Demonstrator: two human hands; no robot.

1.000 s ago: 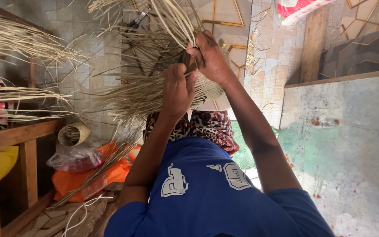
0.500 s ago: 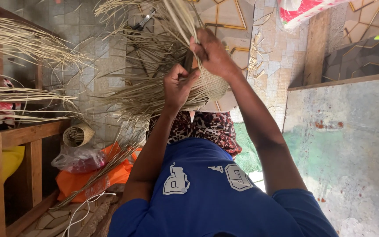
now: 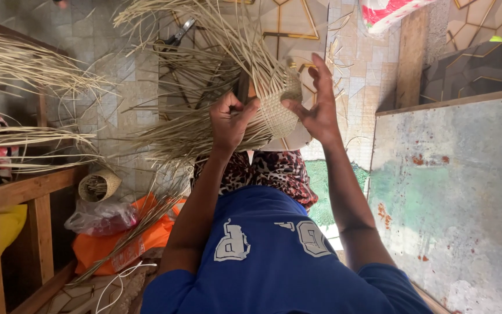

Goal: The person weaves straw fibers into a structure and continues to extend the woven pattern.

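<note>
At the upper centre of the frame, a half-woven straw basket sits between two hands. The left hand is curled tight, pinching loose straw strands. The right hand is spread against the basket's woven side.

- The left hand covers part of the half-woven basket and whatever dark tool it grips.
- Loose straw strips run off the left edge.
- A red-and-white bag is cut off at the top.
</note>
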